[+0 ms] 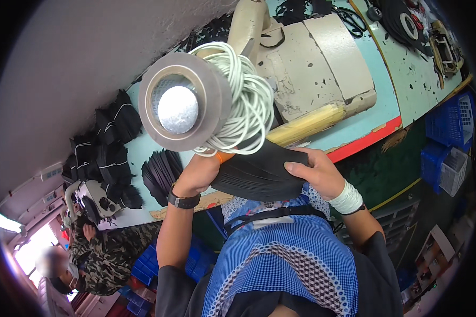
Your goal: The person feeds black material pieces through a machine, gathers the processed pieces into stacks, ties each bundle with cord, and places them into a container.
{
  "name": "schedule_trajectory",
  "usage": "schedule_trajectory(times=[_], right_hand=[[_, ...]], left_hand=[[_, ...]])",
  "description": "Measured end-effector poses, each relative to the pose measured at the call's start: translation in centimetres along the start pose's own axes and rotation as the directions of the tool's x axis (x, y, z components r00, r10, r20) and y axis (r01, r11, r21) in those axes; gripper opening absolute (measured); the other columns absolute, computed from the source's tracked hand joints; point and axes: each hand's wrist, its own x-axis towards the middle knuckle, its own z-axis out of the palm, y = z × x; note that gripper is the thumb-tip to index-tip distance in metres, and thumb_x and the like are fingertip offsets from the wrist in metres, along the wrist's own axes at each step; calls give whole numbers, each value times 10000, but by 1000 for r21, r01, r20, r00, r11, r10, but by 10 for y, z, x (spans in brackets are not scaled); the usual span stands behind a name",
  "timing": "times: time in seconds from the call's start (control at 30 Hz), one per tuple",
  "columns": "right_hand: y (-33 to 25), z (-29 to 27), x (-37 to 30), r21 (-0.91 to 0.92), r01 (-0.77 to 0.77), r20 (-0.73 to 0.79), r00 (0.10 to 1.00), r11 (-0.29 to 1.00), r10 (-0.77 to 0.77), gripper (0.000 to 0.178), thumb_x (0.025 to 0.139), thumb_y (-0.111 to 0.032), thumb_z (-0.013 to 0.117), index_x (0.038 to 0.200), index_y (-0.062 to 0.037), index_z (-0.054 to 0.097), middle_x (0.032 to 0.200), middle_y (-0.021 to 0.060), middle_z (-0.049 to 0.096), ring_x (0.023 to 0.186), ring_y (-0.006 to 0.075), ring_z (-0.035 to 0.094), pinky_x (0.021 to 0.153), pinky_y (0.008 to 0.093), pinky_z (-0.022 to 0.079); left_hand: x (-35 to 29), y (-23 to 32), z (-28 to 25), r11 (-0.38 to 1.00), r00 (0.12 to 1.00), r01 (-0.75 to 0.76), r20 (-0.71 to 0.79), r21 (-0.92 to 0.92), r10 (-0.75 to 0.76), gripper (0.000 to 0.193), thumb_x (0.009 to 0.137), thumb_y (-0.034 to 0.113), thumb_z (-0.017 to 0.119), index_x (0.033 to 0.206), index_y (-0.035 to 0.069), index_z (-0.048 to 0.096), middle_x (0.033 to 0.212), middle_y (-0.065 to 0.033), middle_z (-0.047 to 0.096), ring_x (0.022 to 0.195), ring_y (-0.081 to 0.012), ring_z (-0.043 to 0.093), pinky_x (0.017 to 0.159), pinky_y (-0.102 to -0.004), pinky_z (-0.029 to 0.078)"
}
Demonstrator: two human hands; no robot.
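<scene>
Between my hands, close to my apron, is a thick stack of black cut pieces (pixel 262 174), fabric or leather-like, its layers fanned at the lower edge. My right hand (pixel 322 177) grips the stack's right end, thumb on top. At the other end my left hand (pixel 198 177) is closed around the stack; its fingertips are partly hidden behind a hank of white cord (pixel 243 100) and a big tape roll (pixel 219 100). Something orange (pixel 225 157) shows at the left hand. White cord is wound round my right wrist (pixel 347 197).
A beige sewing machine (pixel 291 68) stands on the pale blue table (pixel 391 100), beyond the stack. Black bundles (pixel 111 132) and a loose black stack (pixel 163 177) lie at left. Scissors (pixel 350 21) lie at the back. Blue crates (pixel 449 121) stand right; a co-worker (pixel 108 259) sits left.
</scene>
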Motion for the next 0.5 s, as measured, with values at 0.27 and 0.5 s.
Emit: schedule_trajectory(times=[0.27,0.5], right_hand=[[-31,-17,-23,-124,12,-8,1000,992,-13,364,865,-150,645,1146,80,612,1029,80,671,918,117,603,835,264,482],[-14,-5,-1,-230,-14,-27,1000,973,8,343,869,-141,622,1117,95,609,998,76,678,894,113,594,811,257,476]], left_hand=[[1,-26,12,975,997,-50,51,-216,63,315,967,158,556,1164,-83,603,1050,-112,676,887,-135,655,796,-236,516],[1,6,-13,872,979,186,156,-452,-128,296,921,55,594,1188,-68,560,1097,-133,646,916,-180,667,793,-268,564]])
